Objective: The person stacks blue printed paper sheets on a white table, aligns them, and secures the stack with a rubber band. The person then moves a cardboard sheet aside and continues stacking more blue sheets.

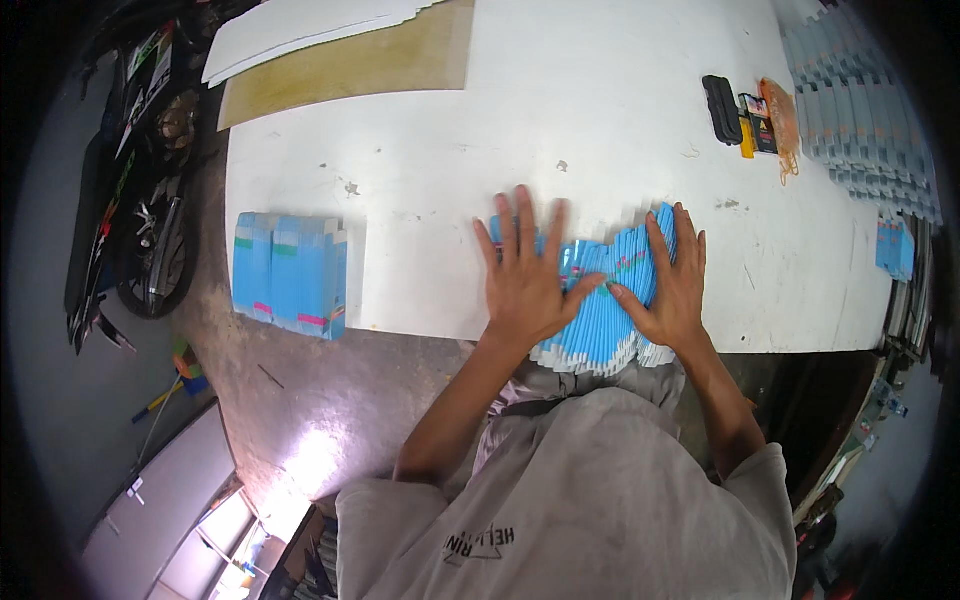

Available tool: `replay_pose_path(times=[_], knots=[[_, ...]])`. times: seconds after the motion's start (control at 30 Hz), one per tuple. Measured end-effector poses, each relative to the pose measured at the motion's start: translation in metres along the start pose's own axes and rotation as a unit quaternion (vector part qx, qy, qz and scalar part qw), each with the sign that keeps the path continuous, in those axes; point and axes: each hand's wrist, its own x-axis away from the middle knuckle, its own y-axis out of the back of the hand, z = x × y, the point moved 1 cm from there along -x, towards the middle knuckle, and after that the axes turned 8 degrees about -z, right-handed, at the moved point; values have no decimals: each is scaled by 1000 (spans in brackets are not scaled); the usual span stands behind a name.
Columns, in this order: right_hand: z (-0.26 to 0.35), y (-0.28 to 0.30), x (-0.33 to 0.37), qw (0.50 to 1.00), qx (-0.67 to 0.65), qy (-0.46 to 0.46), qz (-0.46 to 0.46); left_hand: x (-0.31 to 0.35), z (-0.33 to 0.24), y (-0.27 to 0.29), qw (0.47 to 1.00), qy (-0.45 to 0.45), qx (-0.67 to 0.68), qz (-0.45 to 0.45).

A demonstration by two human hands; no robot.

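Note:
A fanned row of folded-flat blue cartons (597, 335) with white ends lies at the table's near edge, in front of my body. Over its left part, my left hand (525, 285) is laid with the fingers spread, slightly smeared by motion. Part of the row is hidden beneath that hand. My right hand (678, 290) rests along the row's right end, its fingers stretched out and its thumb reaching over the cartons. The two thumbs point toward each other, a small gap between them.
Blue cartons (285, 275) stand grouped at the table's left edge. A tan board (350, 85) and white sheets (300, 35) lie far left. Far right are a black case (721, 110), an orange plastic bag (781, 115) and many stacked cartons (860, 120). A motorcycle (155, 235) stands beyond the left edge.

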Motion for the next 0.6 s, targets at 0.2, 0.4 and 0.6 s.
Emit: replay_pose_path(times=[0.2,0.4,0.6], knots=[[0,0,3,1000,-4,-8,-2,14,10,32,980,21,133,-149],[-3,-2,7,996,-71,-17,-45,49,-3,46,909,322,263,-42],[-7,-8,13,942,-315,-53,-108,38,-76,23,922,260,285,40]])
